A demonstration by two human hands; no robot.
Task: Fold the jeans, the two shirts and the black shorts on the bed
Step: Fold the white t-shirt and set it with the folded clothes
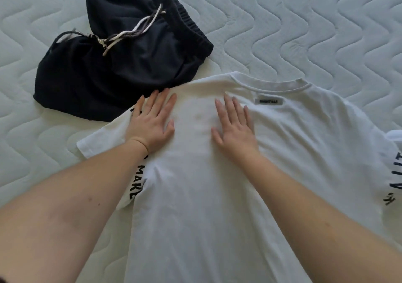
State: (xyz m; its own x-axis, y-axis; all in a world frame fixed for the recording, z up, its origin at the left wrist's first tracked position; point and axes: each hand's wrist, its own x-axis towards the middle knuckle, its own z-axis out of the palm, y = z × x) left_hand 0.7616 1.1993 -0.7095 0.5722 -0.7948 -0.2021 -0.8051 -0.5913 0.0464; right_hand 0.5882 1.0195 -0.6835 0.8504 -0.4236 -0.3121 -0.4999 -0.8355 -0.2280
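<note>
A white shirt (217,191) lies spread flat on the bed, back side up, collar at the far end with a small black label below it. Black lettering shows at its left and right edges, possibly on a second shirt beneath it. My left hand (152,119) rests flat on the shirt's left shoulder area, fingers apart. Flat on the upper back, just right of it, lies my right hand (235,128), fingers spread. The black shorts (121,65) lie crumpled at the far left with a pale drawstring on top, their edge touching the shirt. No jeans are in view.
The quilted pale mattress (304,32) stretches around the clothes, bare to the right of the shorts and at the near left. A bit of white fabric (394,134) pokes in at the right edge.
</note>
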